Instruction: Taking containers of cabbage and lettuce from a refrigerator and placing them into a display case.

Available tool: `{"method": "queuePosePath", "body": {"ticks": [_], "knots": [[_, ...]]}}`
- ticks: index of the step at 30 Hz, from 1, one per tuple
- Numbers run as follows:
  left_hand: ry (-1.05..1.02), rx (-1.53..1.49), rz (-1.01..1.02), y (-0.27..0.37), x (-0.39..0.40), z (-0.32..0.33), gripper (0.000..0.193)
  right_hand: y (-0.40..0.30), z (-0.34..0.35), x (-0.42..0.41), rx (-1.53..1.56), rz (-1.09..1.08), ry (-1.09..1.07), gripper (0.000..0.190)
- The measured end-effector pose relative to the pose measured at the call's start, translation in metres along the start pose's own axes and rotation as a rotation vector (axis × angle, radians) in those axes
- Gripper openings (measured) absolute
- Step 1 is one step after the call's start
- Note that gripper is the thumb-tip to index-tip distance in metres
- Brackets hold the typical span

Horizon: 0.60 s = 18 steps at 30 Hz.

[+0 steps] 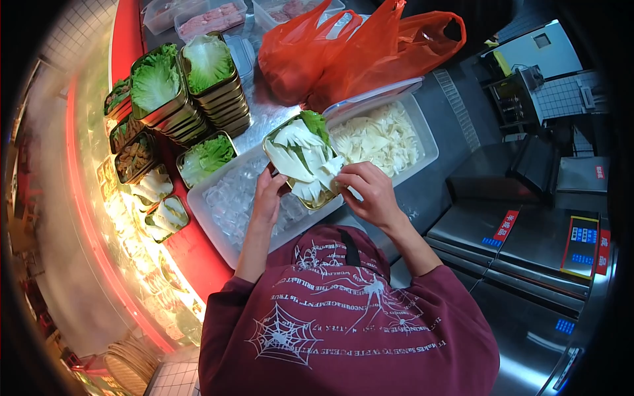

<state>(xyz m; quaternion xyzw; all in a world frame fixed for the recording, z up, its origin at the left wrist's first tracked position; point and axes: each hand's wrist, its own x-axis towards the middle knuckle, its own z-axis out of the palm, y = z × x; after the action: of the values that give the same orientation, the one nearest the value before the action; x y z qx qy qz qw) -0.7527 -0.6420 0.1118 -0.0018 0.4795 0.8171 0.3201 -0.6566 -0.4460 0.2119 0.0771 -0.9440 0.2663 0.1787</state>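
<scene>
My left hand (270,193) grips the near left side of a small metal tray (324,200), thumb over the rim. White sliced food pieces (302,153) with notched edges lie in the tray over a green lettuce leaf (315,124). At the tray's right side, my right hand (369,193) pinches one of the white pieces (331,171) between thumb and fingers. Beneath the tray is a plastic bin of ice (228,198). Just right of it, a clear plastic tub (430,143) holds many more white slices (379,138).
Stacked metal trays (223,106) topped with lettuce stand at back left, and a lettuce tray (207,158) sits nearer. Red plastic bags (342,54) and meat tubs (210,20) occupy the back. Filled trays (133,156) line a lit display at left. Steel cabinets (525,232) are at right.
</scene>
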Motion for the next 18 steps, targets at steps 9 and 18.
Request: {"method": "queuePosePath", "body": {"ticks": [9, 18], "knots": [[0.02, -0.019, 0.019, 0.001, -0.007, -0.004, 0.051, 0.01, 0.001, 0.013, 0.428, 0.399, 0.027, 0.022], [0.012, -0.017, 0.049, 0.004, -0.012, -0.003, 0.052, 0.015, 0.017, 0.018, 0.408, 0.432, -0.017, 0.018]]}}
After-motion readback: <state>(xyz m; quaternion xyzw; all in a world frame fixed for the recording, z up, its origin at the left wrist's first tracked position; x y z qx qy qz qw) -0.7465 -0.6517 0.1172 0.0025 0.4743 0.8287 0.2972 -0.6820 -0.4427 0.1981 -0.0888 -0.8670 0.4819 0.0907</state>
